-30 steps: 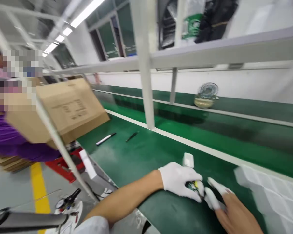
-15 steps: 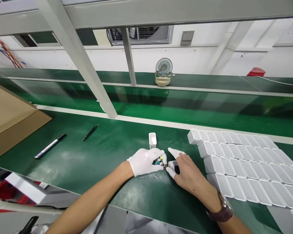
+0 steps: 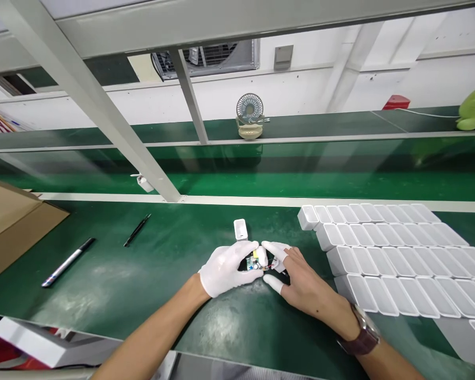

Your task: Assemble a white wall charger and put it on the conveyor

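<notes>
A white glove covers my left hand [image 3: 227, 266], whose thumb and fingers curl round a small circuit board [image 3: 254, 261] with a yellow part and white parts on it. Thin wires run from the board's right side toward a white plastic piece [image 3: 277, 265]. My right hand [image 3: 298, 274], with white covers on the thumb and fingertips, closes round that piece; its index fingertip comes close to my left fingertips. Part of the white piece is hidden by my right fingers. Just behind my left hand stands a small open white case [image 3: 240, 229].
Rows of open white cases [image 3: 383, 258] stand on the green table [image 3: 150, 295] at right. A marker [image 3: 68, 263], a black pen [image 3: 137, 230] and a cardboard box [image 3: 19, 227] are at left. A small fan [image 3: 249, 116] sits on the rear ledge beyond a slanted post [image 3: 103, 111].
The view has tilted and turned slightly, so most things sit further left. My right index finger has moved nearer to my left fingertips, and more of the board shows.
</notes>
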Demonstrator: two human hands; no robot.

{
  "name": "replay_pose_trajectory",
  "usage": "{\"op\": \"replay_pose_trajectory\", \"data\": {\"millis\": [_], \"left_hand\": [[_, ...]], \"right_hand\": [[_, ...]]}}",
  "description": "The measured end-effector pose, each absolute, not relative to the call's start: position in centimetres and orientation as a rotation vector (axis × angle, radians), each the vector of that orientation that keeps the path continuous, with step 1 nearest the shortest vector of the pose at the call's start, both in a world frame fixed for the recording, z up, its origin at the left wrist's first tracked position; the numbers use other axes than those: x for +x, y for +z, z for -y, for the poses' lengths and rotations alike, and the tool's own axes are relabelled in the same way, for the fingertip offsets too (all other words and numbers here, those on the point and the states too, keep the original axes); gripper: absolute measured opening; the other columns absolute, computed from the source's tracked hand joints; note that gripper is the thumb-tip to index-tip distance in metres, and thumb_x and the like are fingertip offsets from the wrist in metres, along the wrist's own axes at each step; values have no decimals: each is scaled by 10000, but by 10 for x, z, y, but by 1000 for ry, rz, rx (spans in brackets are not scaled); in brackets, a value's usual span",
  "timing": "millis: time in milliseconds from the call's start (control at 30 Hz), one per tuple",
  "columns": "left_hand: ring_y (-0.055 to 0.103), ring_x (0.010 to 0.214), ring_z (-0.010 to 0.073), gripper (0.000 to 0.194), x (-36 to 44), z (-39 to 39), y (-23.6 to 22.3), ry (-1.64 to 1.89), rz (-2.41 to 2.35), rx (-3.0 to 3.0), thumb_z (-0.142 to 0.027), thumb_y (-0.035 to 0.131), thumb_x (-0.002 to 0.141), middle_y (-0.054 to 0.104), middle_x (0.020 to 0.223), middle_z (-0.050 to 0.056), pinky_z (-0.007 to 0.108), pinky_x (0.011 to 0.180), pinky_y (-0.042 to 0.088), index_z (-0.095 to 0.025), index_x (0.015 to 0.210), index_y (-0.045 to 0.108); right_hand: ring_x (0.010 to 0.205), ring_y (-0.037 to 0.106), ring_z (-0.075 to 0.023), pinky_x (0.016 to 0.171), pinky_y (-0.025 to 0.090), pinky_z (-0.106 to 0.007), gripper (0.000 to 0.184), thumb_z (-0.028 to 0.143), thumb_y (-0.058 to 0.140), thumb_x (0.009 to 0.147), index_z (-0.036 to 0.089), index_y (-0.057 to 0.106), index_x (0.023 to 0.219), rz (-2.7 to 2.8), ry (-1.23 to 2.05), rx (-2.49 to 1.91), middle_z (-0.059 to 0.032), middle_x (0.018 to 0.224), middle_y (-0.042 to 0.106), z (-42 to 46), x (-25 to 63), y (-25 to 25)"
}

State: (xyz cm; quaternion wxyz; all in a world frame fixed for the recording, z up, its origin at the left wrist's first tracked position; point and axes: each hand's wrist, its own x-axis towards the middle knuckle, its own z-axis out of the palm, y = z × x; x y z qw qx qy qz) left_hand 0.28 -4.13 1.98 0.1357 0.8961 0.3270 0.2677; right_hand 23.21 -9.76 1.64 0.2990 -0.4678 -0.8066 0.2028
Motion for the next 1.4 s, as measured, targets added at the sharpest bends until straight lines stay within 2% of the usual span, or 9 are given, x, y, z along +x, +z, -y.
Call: {"op": "replay_pose_trajectory", "data": {"millis": [100,267,367,533,667,767,833,1033,1400], "left_hand": [[727,822,189,613,0,41,22,891,-927,2545,-543,697,835,730,1044,46,313,741,601,-262,1343,501],[640,771,196,931,-14,35,29,1160,-1004,2428,-812,631,681,634,1138,95,380,688,591,-289,1428,442],[636,958,249,961,-17,27,30,1236,-1198,2362,-695,752,676,567,1261,122,460,857,572,-269,1460,394],[517,1305,326,1099,-6,12,21,908,-1517,2178,-409,864,643,522,1426,125,504,1056,468,-252,1530,234],[522,1300,334,878,4,7,13,696,-1542,2206,-359,822,678,598,1352,116,532,1082,428,-218,1442,411],[624,1135,274,557,9,12,12,775,-1391,2279,-219,740,704,652,1217,92,459,1001,503,-208,1236,574],[647,1043,243,456,10,17,13,869,-1229,2307,-140,690,684,657,1115,84,405,922,547,-197,1126,594],[644,941,233,450,11,31,17,1015,-1029,2422,-139,652,691,624,1006,91,372,778,582,-205,1125,552],[666,955,240,431,7,29,12,1033,-971,2519,-176,641,730,661,1039,103,404,846,577,-210,1150,552]], "right_hand": [[1211,562,-280,991,527,-508,604,275,588,950,265,333,1498,2033,560,-1229,-114,1281,608,98,230,17],[1235,552,-273,1008,519,-490,554,223,572,942,269,383,1461,1903,464,-1221,-107,1304,594,100,222,19],[1237,545,-279,1009,517,-493,594,174,581,923,265,372,1471,1863,385,-1198,-111,1289,596,101,219,18],[1206,552,-276,1004,523,-497,624,118,571,913,254,364,1486,1777,350,-1190,-133,1306,560,101,218,14],[1214,548,-278,1026,506,-515,615,119,572,916,262,378,1481,1747,378,-1209,-130,1324,552,101,218,13],[1217,547,-278,1024,507,-506,608,133,582,915,270,391,1476,1731,385,-1224,-119,1324,558,102,217,12],[1223,544,-280,1018,513,-496,614,140,595,909,274,396,1474,1726,377,-1233,-112,1318,563,103,217,12],[1232,548,-281,1007,526,-476,647,103,600,896,270,382,1482,1781,375,-1142,-121,1337,555,106,217,13],[1233,527,-297,985,534,-495,687,106,613,890,252,341,1504,1886,367,-1136,-137,1314,556,105,215,11]]}}
